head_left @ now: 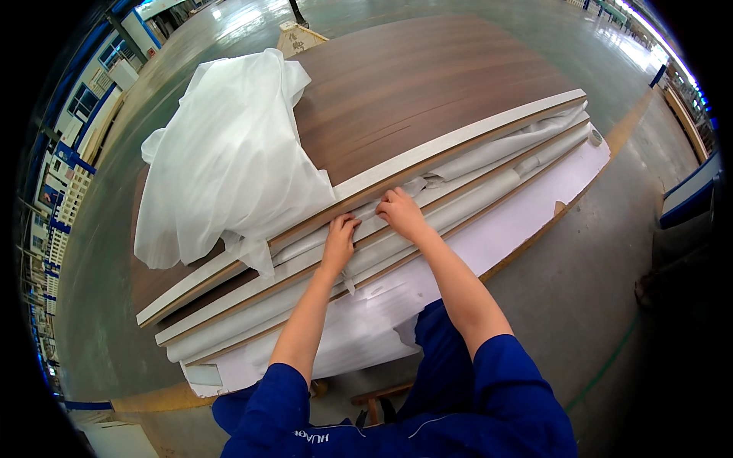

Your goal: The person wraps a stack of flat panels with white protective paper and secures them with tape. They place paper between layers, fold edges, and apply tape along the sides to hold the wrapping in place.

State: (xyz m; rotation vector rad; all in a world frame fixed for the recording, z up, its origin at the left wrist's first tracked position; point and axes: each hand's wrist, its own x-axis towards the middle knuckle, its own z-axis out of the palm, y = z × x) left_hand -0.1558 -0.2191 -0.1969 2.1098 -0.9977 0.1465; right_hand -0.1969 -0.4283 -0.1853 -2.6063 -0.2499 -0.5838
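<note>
Blue short-sleeved work clothing (489, 397) fills the lower middle, closest of all, with two bare forearms reaching forward out of its sleeves. Around everything spreads a smooth grey floor (561, 305). Dominating the middle is a broad, flat, dark-brown wood-grain board (427, 84). Over its left part drapes a rumpled, translucent white sheet of thin packing foam (229, 160), whose lower corner hangs across the farthest strip. Along the near side shows a flat white surface (527, 210) with a brownish edge.

Long, straight strips with white upper faces and brown edges lie roughly side by side, slanting up toward the right: a far strip (458, 141) and, nearer the person, a middle strip (237, 296). Crumpled, soft whitish foam lining (496, 149) fills much of the space between these two, and more pale wrapping (473, 196) runs along the near side of the middle strip.

Both hands are at the lining, close together but apart. The left hand (340, 237) is partly closed, fingers bent and thumb near them; the right hand (400, 212), slightly farther forward, has its fingers curled down beside the far strip. Whether either grips the lining cannot be told. Smallest is a round grey piece (595, 137) at the strips' right end.
</note>
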